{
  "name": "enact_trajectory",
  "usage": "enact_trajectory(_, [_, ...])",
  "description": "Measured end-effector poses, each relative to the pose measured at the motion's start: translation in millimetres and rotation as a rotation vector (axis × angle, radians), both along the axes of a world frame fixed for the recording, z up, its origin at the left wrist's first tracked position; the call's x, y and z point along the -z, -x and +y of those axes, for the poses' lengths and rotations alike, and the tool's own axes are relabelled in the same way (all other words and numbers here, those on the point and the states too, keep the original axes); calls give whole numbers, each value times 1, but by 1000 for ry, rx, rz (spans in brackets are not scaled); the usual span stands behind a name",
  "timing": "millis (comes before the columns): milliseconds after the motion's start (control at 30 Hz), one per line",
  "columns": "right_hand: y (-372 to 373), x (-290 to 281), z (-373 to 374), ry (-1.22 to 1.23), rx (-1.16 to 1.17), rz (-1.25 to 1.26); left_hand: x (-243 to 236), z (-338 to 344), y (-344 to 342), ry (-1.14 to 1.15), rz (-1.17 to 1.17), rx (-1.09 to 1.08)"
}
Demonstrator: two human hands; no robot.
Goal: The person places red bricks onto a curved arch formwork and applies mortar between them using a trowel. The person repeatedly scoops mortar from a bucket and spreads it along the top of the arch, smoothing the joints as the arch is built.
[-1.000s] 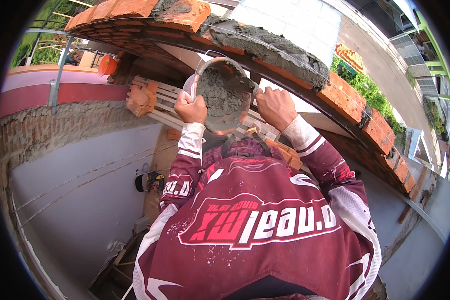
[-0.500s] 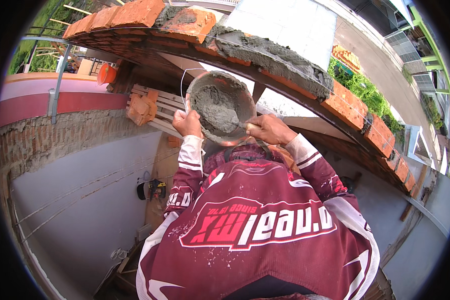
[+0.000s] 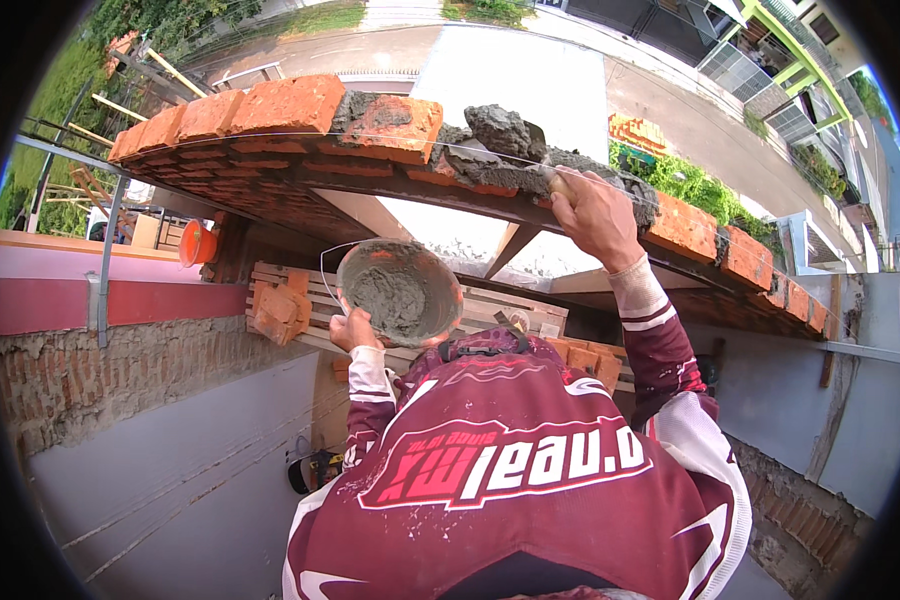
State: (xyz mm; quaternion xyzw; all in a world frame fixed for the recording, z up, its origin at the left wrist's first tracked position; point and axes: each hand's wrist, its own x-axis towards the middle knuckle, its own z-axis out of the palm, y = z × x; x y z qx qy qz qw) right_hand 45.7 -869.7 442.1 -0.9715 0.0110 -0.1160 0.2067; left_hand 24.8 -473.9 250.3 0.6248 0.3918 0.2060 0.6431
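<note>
With my left hand [image 3: 356,326] I grip the left rim of a round bucket [image 3: 442,290] holding wet grey mortar [image 3: 390,295]; its wire handle stands out to the left. My right hand [image 3: 595,215] is closed on a trowel [image 3: 536,145] up at the brick wall top. A heap of mortar [image 3: 497,128] lies on the wall beside the blade, which is partly hidden by it. Orange bricks [image 3: 395,128] run along both sides of the mortar bed, and a thin string stretches across them.
A slatted wooden platform [image 3: 325,312] carries loose bricks [image 3: 280,312] below the wall. An orange bucket [image 3: 196,243] hangs at left near a metal post [image 3: 110,260] and red band [image 3: 150,300]. A street [image 3: 650,80] lies beyond the wall, with a drop below left.
My right hand has risen from inside the bucket to the wall top with the trowel, and a fresh lump of mortar appears there. The bucket and left hand have moved lower and left.
</note>
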Motion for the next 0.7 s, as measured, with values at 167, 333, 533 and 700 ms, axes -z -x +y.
enact_trajectory(167, [-14,23,32,248,59,-174,19,63,-5,-159,178,30])
enact_trajectory(333, [8,0,25,28,288,33,33,110,-11,-130,213,-39])
enact_trajectory(533, [3,-40,27,-604,296,437,44,134,-15,-106,252,-84])
enact_trajectory(700, [-22,-44,42,-875,289,578,62,144,-12,-127,299,-52])
